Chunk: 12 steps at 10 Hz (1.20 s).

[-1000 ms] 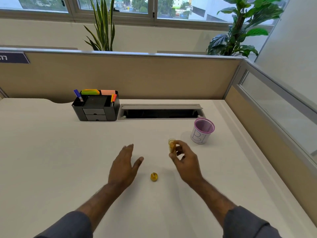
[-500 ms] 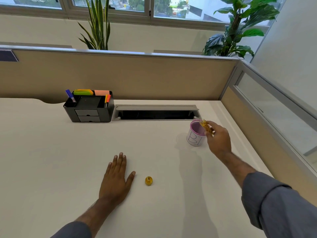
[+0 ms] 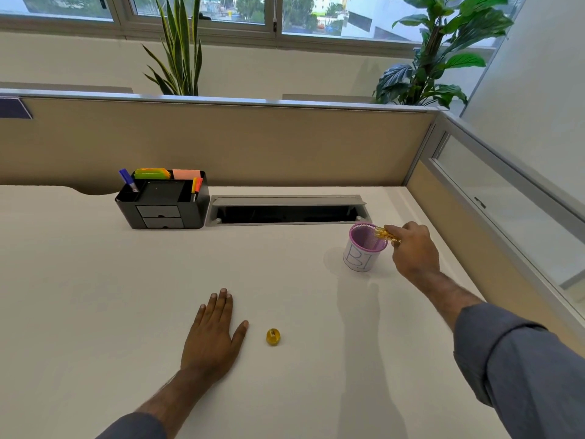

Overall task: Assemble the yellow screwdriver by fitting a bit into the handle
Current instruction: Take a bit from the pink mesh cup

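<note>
My right hand [image 3: 413, 248] grips the translucent yellow screwdriver handle [image 3: 386, 235] and holds it tilted over the rim of a pink mesh cup [image 3: 364, 255] with letters drawn on its white label. No bit is visible; the inside of the cup is hidden from me. A small round yellow cap [image 3: 273, 337] lies on the white desk [image 3: 95, 296] in front of me. My left hand [image 3: 213, 334] rests flat on the desk, palm down, fingers together, just left of the cap and apart from it.
A black desk organiser [image 3: 163, 201] with pens and sticky notes stands at the back left. A grey cable slot [image 3: 285, 210] lies open behind the cup. Beige partitions close the back and right sides; plants stand behind them.
My right hand carried the yellow handle from the middle of the desk out to the pink cup on the right. My left hand dropped flat onto the desk. The cap stayed put.
</note>
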Available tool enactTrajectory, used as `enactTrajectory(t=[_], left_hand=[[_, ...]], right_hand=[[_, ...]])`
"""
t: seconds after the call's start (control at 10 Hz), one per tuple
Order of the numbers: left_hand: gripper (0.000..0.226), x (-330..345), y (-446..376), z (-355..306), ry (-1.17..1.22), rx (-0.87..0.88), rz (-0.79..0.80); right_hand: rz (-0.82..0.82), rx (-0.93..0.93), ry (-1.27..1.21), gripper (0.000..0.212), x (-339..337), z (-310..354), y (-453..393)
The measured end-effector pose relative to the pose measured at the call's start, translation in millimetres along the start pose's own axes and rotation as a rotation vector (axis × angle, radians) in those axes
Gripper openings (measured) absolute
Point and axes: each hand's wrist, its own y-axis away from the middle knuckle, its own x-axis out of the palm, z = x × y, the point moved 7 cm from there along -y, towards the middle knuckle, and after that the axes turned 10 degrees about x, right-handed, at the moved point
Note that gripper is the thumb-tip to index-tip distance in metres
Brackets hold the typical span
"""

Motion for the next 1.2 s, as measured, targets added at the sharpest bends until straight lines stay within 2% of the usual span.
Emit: enactTrajectory(t=[1.0,1.2], left_hand=[[0.072,-3,1,-3,0.003,-0.004,-0.001],[0.078,-2,1,-2,-0.002,0.0,0.0]], right_hand=[[-0.023,-0.082,0.154,0.049,-14,17,-5],[-0.132,-0.132,0.124,0.045,-26,28,-1]])
